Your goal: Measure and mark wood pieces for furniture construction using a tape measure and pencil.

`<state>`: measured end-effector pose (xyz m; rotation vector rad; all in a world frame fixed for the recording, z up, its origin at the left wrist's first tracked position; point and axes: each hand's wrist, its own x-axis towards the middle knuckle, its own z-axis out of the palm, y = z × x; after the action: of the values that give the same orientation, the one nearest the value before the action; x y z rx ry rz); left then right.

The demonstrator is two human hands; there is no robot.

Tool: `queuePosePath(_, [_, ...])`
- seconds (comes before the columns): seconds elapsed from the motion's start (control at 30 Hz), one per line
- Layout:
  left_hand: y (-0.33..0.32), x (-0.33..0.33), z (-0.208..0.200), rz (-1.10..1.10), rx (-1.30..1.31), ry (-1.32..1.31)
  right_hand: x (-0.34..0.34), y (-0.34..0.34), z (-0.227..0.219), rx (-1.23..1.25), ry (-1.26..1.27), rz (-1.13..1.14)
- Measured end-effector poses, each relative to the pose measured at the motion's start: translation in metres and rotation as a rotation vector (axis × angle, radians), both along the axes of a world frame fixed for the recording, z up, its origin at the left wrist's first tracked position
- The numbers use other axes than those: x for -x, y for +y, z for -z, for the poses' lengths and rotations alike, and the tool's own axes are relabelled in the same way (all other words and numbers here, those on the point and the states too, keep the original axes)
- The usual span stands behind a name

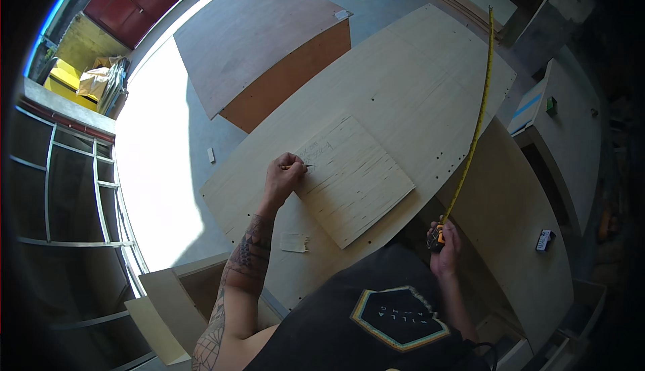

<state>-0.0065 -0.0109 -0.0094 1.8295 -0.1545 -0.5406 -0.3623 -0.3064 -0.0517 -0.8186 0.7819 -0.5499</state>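
Note:
My left hand [282, 181] is closed on a pencil [308, 165], its tip at the left corner of a square plywood piece [359, 179]. Pencilled writing [318, 151] covers that corner. This piece lies on a larger pale plywood sheet [410, 69]. Wrapped in my right hand [446, 247] is an orange and black tape measure [437, 235]. Its yellow blade [478, 122] runs out far across the right side of the large sheet, curving toward the back. Close to my left forearm lies a small torn scrap of wood or card [293, 243].
Behind the sheet stands a large box-like panel [262, 42] with an orange-brown side. At right, a cabinet panel [510, 216] bears a small black and white box [544, 240]; a green box [551, 106] sits farther back. Metal-framed windows [74, 190] line the left.

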Motion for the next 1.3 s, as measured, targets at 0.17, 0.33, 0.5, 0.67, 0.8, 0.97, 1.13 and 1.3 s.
queuePosePath(0.17, [-0.012, 0.002, -0.001, -0.202, 0.459, 0.091, 0.034, 0.0, 0.012, 0.034, 0.016, 0.049])
queuePosePath(0.33, [-0.071, 0.035, -0.025, -0.109, 0.467, 0.115, 0.063, 0.009, 0.017, 0.052, 0.09, 0.163])
queuePosePath(0.5, [-0.14, 0.067, -0.052, 0.033, 0.316, 0.121, 0.101, 0.015, 0.024, 0.167, 0.208, 0.25])
queuePosePath(0.67, [-0.263, 0.161, -0.067, 0.516, 0.265, 0.143, 0.218, 0.038, 0.017, 0.27, 0.304, 0.455])
queuePosePath(0.8, [-0.331, 0.296, -0.106, 1.297, 0.482, 0.28, 0.33, 0.089, -0.021, 0.191, 0.44, 0.576])
queuePosePath(0.97, [-0.319, 0.525, -0.202, 2.44, 0.939, 0.859, 0.461, 0.184, -0.019, 0.087, 0.529, 0.936])
queuePosePath(1.13, [-0.315, 0.78, -0.214, 3.23, 0.829, 1.164, 0.56, 0.262, -0.001, -0.041, 0.558, 1.271])
queuePosePath(1.3, [-0.323, 0.943, -0.095, 2.339, 0.061, 0.318, 0.638, 0.329, 0.011, -0.105, 0.652, 1.435])
